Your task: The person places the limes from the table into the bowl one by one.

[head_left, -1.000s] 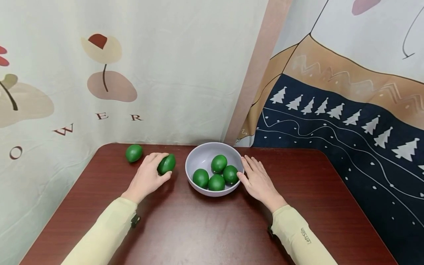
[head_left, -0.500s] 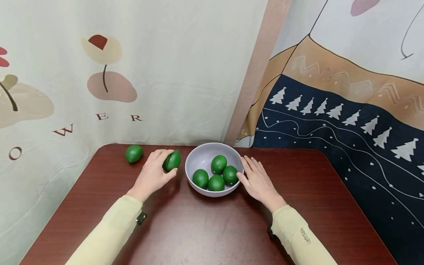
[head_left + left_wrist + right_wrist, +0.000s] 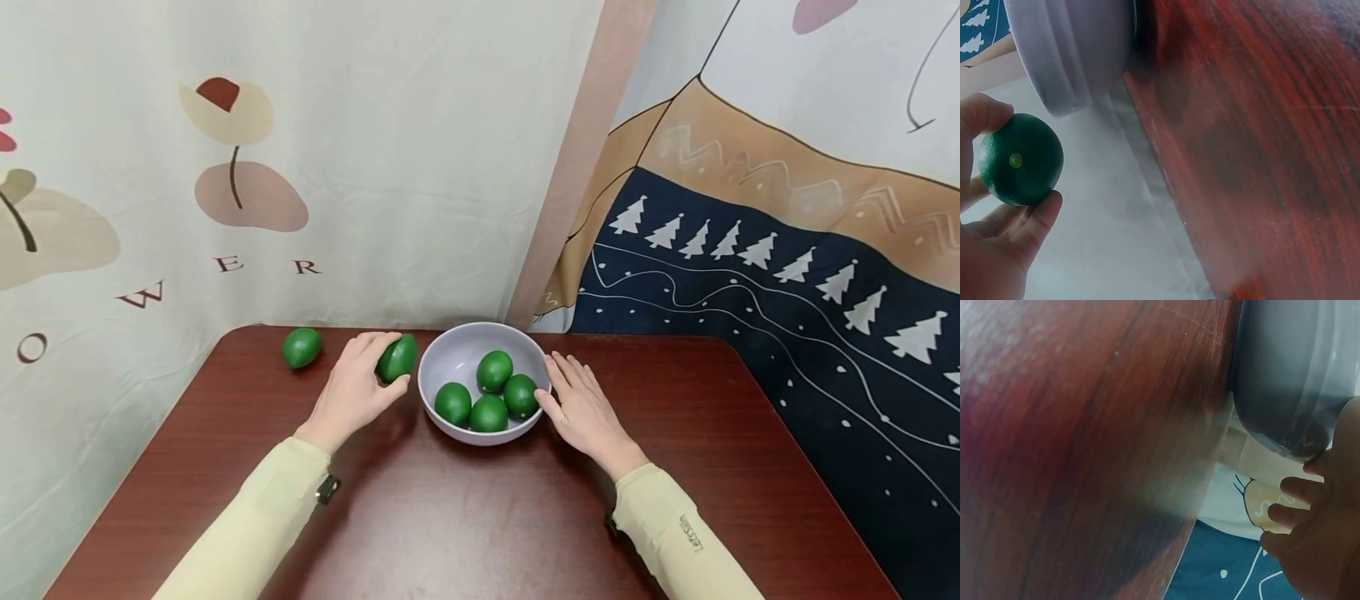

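Note:
A green lime (image 3: 398, 358) is pinched between the thumb and fingers of my left hand (image 3: 351, 393), just left of the lavender bowl (image 3: 452, 360). In the left wrist view the lime (image 3: 1021, 159) appears off the table with its pale stem spot showing, and the bowl's outer wall (image 3: 1079, 50) is close by. Several more limes (image 3: 495, 371) lie inside the bowl. My right hand (image 3: 588, 415) touches the bowl's right side with fingers stretched out; in the right wrist view its fingertips meet the bowl's wall (image 3: 1291, 369).
Another lime (image 3: 302, 347) sits at the back left of the dark red wooden table (image 3: 465, 517). Behind the table hang a pale printed curtain (image 3: 405, 167) and a dark blue cloth with white trees (image 3: 720, 283).
My left hand has carried its lime rightward and slightly back, closer to the bowl. The right hand, the bowl and the other limes have stayed put.

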`<action>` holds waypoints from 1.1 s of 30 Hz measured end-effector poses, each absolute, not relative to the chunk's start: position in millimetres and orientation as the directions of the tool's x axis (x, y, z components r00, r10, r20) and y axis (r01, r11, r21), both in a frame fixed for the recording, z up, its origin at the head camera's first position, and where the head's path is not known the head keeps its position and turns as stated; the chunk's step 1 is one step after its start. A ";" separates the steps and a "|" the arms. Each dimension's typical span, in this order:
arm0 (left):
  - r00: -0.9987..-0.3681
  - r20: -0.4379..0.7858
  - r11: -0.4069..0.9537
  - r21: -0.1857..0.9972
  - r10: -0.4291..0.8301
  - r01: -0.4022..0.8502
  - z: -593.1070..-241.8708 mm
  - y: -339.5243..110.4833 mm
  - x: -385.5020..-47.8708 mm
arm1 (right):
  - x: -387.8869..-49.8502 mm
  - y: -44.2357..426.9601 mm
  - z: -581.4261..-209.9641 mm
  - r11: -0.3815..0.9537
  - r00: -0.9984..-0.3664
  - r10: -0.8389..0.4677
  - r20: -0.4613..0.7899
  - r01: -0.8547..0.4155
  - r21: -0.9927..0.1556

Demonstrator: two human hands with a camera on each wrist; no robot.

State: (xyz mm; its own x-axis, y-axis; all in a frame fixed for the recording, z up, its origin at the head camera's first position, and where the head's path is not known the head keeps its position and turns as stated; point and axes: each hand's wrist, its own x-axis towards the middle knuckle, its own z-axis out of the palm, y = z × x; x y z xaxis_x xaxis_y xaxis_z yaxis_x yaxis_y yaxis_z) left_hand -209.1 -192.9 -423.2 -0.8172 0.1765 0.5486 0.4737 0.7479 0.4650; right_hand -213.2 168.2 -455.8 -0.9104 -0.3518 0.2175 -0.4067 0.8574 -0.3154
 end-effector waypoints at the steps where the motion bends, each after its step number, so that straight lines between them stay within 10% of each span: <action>1: -0.816 0.550 0.746 0.465 0.178 0.476 -422.6 -192.3 -209.4 | -213.5 168.1 -455.9 0.857 -0.910 -0.352 0.220 -0.408 -0.315; 33: -0.826 0.502 0.724 0.466 0.257 0.509 -408.5 -163.3 -218.7 | -214.0 168.3 -454.8 0.863 -0.916 -0.354 0.187 -0.397 -0.311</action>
